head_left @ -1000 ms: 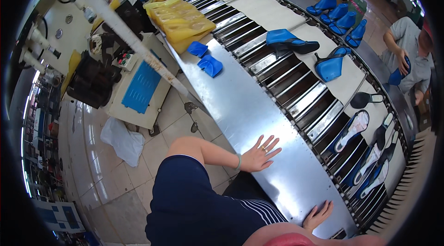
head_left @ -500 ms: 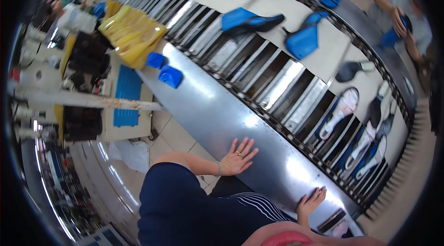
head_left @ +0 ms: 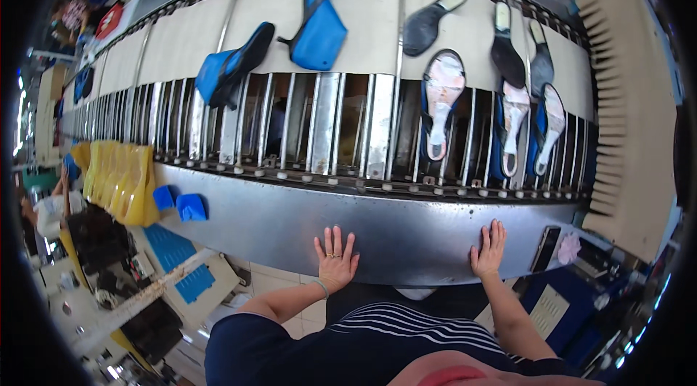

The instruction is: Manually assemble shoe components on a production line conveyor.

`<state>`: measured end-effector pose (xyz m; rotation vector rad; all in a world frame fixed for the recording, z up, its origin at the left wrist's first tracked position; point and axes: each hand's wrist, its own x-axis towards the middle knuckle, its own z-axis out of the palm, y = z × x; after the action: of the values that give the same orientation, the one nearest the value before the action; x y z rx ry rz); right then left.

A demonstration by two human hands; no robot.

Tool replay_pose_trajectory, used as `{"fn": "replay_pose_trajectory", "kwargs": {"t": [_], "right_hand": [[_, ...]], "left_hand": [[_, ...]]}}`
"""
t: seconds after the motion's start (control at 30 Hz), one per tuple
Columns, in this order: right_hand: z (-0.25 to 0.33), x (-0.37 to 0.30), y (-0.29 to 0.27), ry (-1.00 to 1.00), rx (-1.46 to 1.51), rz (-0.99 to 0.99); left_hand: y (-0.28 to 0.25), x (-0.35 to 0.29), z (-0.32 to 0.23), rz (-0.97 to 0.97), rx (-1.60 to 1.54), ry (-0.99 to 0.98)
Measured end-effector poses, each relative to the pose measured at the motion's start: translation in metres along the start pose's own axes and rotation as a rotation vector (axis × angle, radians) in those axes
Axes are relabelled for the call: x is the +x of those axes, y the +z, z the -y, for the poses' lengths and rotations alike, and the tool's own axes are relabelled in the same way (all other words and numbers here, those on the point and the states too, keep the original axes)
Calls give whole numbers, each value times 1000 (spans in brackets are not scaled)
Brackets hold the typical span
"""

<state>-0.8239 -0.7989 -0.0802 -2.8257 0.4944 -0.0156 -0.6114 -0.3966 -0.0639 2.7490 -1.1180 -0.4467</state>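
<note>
My left hand (head_left: pixel 336 259) lies palm down on the metal ledge (head_left: pixel 410 233), fingers spread, with a ring and a bracelet on it. Farther right, my right hand (head_left: pixel 489 252) rests flat on the same ledge, its fingers stretched out. Neither holds anything. Beyond the ledge, a slatted conveyor bears a blue heeled shoe (head_left: pixel 319 39) and a second blue shoe (head_left: pixel 225 70) tipped on its side. At its right are upturned shoes with pale pinkish undersides, among them one shoe (head_left: pixel 443 84) nearest my hands. Dark soles (head_left: pixel 428 25) lie just behind them.
A dark phone (head_left: pixel 544 249) and a pink scrunchie-like item (head_left: pixel 569 248) lie right of my right hand. Two blue pieces (head_left: pixel 192 206) and yellow translucent forms (head_left: pixel 123 181) sit at the ledge's left. A brown fringed board (head_left: pixel 632 110) stands at the conveyor's right end.
The view has turned, so the ledge now runs nearly level. The co-worker with a blue shoe at upper right has left the picture. Both my hands stay flat on the ledge.
</note>
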Motion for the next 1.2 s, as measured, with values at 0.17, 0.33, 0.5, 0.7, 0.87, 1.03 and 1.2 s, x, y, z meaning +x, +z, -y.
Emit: {"fn": "replay_pose_trajectory", "kwargs": {"t": [0.17, 0.33, 0.5, 0.7, 0.87, 1.03, 1.2], "right_hand": [[-2, -4, 0, 9, 2, 30], [-5, -12, 1, 2, -9, 45], [-6, -15, -3, -11, 3, 33], [-3, -12, -13, -20, 110, -83], [-2, -17, -6, -23, 114, -181], [-5, -24, 0, -13, 121, -225], [-8, -27, 0, -4, 123, -243]], "left_hand": [[-2, -1, -5, -21, -15, 3], [-1, -4, -8, -12, -6, -16], [2, -2, -11, -42, 39, -4], [-1, -2, -18, -105, 52, 2], [1, -3, -19, -163, 89, 23], [5, -4, -22, -224, 117, 24], [6, -3, -26, -267, 96, 25]]}}
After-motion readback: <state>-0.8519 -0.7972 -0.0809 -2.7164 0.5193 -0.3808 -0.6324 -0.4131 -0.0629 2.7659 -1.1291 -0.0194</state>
